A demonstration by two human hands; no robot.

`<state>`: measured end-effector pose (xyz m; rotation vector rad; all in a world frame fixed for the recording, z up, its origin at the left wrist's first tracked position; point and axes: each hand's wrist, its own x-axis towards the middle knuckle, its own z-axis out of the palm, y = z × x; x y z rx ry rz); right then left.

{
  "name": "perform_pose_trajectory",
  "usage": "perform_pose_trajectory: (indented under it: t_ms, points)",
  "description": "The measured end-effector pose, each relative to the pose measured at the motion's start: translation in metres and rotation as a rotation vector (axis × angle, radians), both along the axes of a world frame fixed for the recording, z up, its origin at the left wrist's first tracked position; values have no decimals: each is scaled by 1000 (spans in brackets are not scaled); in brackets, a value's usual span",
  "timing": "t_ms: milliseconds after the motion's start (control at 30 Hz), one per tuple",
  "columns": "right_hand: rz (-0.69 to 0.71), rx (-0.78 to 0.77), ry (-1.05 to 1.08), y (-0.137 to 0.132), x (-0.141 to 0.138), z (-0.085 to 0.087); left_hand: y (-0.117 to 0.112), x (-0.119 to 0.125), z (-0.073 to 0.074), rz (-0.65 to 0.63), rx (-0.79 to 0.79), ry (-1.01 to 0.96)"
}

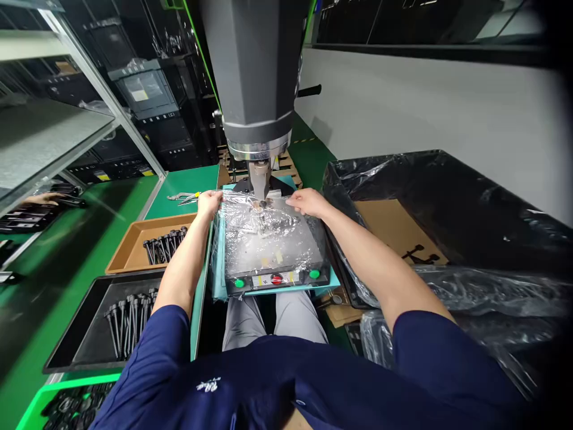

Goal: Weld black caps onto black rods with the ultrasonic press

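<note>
A sheet of clear plastic film (273, 233) lies crinkled over the metal base plate of a machine (250, 260). My left hand (209, 203) pinches the film's far left edge, and my right hand (307, 202) pinches its far right edge. Between the two hands the machine's metal tip (260, 179) points down, with a small dark part (263, 204) just under it. Toward me on the base's front are a red button (276, 279), a left green button (239, 283) and a right green button (314, 274).
To my left, a brown tray (129, 239) and a black tray (76, 352) hold black bolt-like parts. Pliers (183, 197) lie on the green table. A large bin lined with black plastic (483, 209) stands at right, with cardboard inside. Another person's hand (43, 199) shows far left.
</note>
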<state>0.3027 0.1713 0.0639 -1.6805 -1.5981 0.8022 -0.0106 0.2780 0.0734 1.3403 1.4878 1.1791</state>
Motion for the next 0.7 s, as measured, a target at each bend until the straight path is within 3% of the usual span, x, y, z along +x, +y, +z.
perform_pose_trajectory:
  t_ms: [167,333,500,700]
  points:
    - [41,38,-197,50,2,3,28,-18,3,106,-1,43]
    - [41,82,-352,84,-1,-3,56,-40,-3,183,-31,137]
    - [71,153,-441,106,-8,-10,77,-53,-13,259,-59,235]
    - [124,129,-497,115,-8,-19,89,-64,-27,230,-98,308]
